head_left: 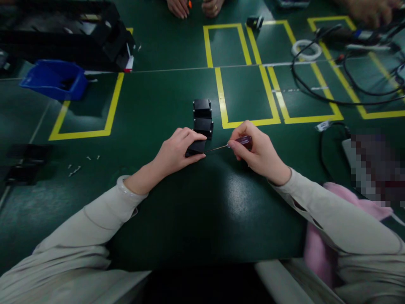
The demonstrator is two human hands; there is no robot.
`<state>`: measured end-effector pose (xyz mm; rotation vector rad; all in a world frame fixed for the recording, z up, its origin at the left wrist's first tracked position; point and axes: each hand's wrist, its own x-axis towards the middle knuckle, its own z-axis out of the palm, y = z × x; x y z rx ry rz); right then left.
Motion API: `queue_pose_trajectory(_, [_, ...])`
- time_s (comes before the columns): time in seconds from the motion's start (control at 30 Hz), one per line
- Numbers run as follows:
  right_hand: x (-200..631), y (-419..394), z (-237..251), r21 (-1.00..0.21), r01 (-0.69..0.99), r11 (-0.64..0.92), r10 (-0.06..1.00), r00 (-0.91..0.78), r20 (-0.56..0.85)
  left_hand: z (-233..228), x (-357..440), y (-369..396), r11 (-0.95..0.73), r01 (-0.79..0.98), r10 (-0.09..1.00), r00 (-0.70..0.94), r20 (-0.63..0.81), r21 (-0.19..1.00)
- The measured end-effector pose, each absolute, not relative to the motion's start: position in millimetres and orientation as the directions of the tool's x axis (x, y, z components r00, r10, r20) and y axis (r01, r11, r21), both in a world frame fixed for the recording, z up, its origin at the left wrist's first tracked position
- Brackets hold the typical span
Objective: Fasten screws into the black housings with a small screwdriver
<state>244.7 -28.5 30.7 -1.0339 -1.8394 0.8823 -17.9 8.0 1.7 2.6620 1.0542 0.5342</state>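
Observation:
My left hand [179, 150] grips a small black block [196, 147] against the green tabletop, thumb along its near side and fingers over its far side. In my right hand [255, 150] is a screwdriver [245, 142] with a dark reddish handle. Its thin shaft points left, and the tip reaches the right end of the held block. Whether the tip sits on a screw is too small to tell. Just beyond, two similar black blocks, a nearer one [203, 125] and a farther one [202, 107], stand in a row with bright screws at their ends.
Loose screws [75, 170] lie left of my arm. A blue bin [55, 80] and a large black tray [63, 38] stand at the far left. Black cables [319, 95] and a tape roll [306, 50] are at right. Another person's hands [211, 6] show across the table.

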Motion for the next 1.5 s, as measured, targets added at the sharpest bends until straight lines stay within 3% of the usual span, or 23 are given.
queue_pose_trajectory(1.03, [246.7,-30.0,31.8,-0.904,0.238,0.354,0.897,-0.360,0.256,2.8,-19.5,7.9,-0.703,0.623,0.706,0.673,0.223,0.344])
queue_pose_trajectory(1.5, [246.1,-31.3,37.2,-0.852,0.325,0.411,0.887,-0.360,0.290,2.4,-20.0,8.4,-0.709,0.617,0.700,0.676,0.232,0.342])
